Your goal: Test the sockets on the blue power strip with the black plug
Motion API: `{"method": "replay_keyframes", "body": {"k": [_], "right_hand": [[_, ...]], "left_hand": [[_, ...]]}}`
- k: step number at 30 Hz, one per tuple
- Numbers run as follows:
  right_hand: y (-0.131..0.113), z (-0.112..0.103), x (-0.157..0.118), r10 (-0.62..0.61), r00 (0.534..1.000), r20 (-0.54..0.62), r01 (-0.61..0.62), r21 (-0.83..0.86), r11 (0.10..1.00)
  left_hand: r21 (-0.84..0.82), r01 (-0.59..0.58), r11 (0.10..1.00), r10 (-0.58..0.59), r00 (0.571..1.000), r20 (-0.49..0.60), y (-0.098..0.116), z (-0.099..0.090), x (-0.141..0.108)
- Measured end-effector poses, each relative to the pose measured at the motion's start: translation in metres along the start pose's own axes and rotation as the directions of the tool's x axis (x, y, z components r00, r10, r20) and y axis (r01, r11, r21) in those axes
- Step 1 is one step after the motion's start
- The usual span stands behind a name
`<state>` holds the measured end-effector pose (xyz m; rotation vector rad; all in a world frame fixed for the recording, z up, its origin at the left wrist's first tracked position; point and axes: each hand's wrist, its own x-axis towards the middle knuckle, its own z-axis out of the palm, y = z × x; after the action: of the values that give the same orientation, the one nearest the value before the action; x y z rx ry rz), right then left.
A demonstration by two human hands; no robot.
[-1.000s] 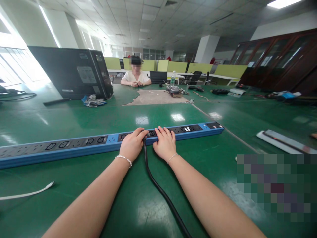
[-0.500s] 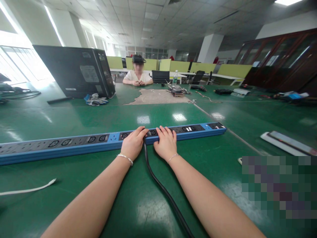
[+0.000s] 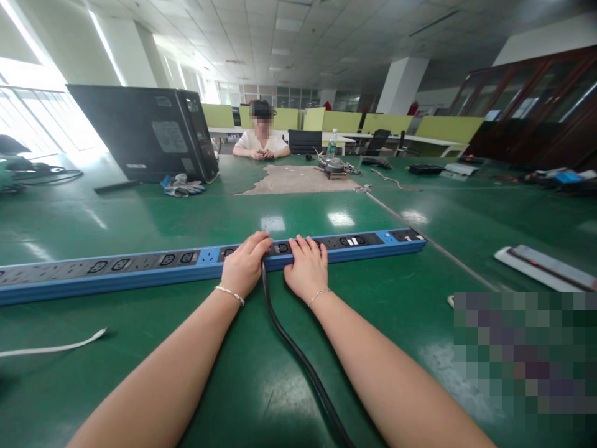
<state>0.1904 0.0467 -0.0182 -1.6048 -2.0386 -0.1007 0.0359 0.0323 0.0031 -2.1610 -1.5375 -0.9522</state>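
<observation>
A long blue power strip (image 3: 153,274) with black sockets lies across the green table. At its middle, my left hand (image 3: 243,264) is closed around the end of a black power cord (image 3: 295,343), its fingers over the sockets. The plug on that cord is hidden under this hand. Just to the right, my right hand (image 3: 308,269) grips the strip, fingers lying over the top and thumb at the near side. Between the hands one black socket shows. From my left hand the cord runs down toward the bottom edge of the view.
A black computer case (image 3: 144,134) stands at the back left, with gloves (image 3: 181,185) beside it. Across the table sits a person (image 3: 261,140). A white cable (image 3: 60,350) lies at left, a flat white-edged object (image 3: 550,267) at right, and a bottle (image 3: 333,143) farther back.
My left hand has shifted slightly left along the strip with the cord end. My right hand keeps its grip on the strip almost unmoved. The view has shifted a little.
</observation>
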Motion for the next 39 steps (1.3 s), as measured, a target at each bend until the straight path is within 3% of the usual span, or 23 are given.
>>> {"method": "replay_keyframes", "body": {"k": [3, 5, 9, 11, 15, 18, 26, 33, 39], "right_hand": [[0.000, 0.000, 0.000, -0.001, 1.000, 0.001, 0.001, -0.005, 1.000], [0.000, 0.000, 0.000, -0.007, 1.000, 0.002, 0.007, -0.006, 1.000], [0.002, 0.002, 0.000, -0.011, 1.000, -0.015, 0.011, -0.009, 1.000], [0.002, 0.003, 0.000, -0.014, 1.000, -0.024, 0.014, -0.009, 1.000], [0.003, 0.004, 0.000, -0.017, 0.999, -0.036, 0.017, -0.006, 1.000], [0.003, 0.003, 0.001, -0.018, 0.999, -0.032, 0.017, -0.011, 1.000], [0.003, 0.002, 0.001, -0.022, 0.999, -0.027, 0.021, -0.021, 1.000], [0.003, 0.004, 0.001, -0.018, 0.999, -0.032, 0.018, -0.024, 1.000], [0.003, 0.004, 0.001, -0.022, 0.999, -0.039, 0.021, -0.021, 1.000]], "left_hand": [[-0.018, -0.079, 0.997, 0.076, 0.991, -0.108, -0.007, -0.007, 0.001], [-0.047, -0.068, 0.997, 0.059, 0.983, -0.175, -0.014, -0.011, 0.000], [-0.103, 0.115, 0.988, -0.145, 0.922, -0.360, -0.037, -0.029, 0.001], [-0.125, 0.215, 0.968, -0.248, 0.887, -0.390, -0.051, -0.043, 0.000], [-0.103, 0.363, 0.926, -0.375, 0.916, -0.142, -0.074, -0.066, -0.014], [-0.075, 0.421, 0.904, -0.425, 0.903, -0.059, -0.082, -0.067, -0.027], [-0.107, 0.424, 0.899, -0.431, 0.901, -0.045, -0.083, -0.053, -0.027], [-0.020, 0.369, 0.929, -0.370, 0.929, -0.029, -0.086, -0.054, -0.027], [-0.071, 0.278, 0.958, -0.279, 0.960, -0.006, -0.090, -0.050, -0.031]]}}
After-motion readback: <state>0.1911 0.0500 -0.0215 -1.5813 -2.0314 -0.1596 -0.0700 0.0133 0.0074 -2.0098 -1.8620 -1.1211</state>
